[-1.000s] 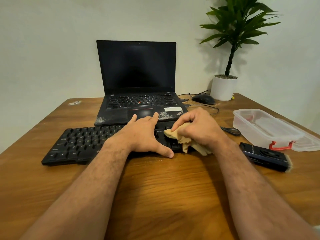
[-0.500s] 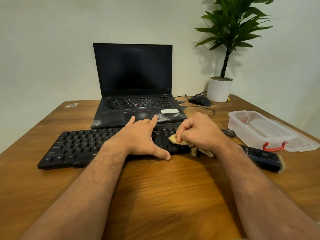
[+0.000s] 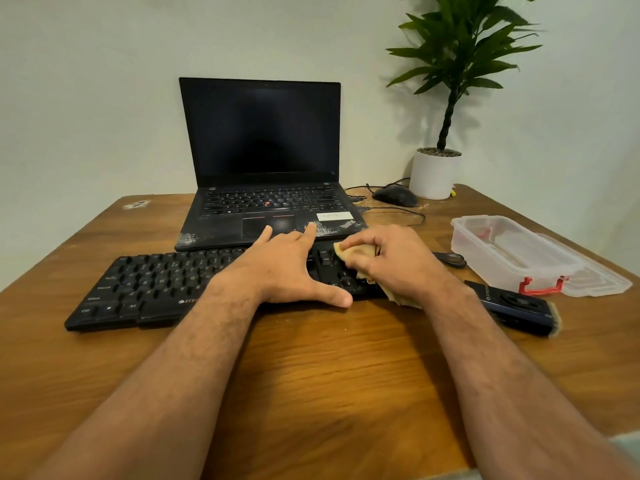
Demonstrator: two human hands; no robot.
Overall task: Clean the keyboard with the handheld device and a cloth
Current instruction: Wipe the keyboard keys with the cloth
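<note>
A black keyboard (image 3: 152,289) lies across the wooden table (image 3: 311,368) in front of a laptop. My left hand (image 3: 287,268) lies flat on its middle with fingers straight and thumb at the front edge. My right hand (image 3: 394,261) grips a bunched tan cloth (image 3: 353,256) and presses it on the keyboard's right part, which the hand mostly hides. The black handheld device (image 3: 516,306), with a brush tip at its near end, lies on the table to the right of my right wrist.
An open black laptop (image 3: 263,161) stands behind the keyboard. A clear plastic box (image 3: 512,251) with a red latch sits at the right. A black mouse (image 3: 396,196) with its cable and a potted plant (image 3: 436,173) are at the back right.
My right hand has slid the cloth away from me, from the keyboard's front edge to its far rows. My left hand has stayed flat on the keys.
</note>
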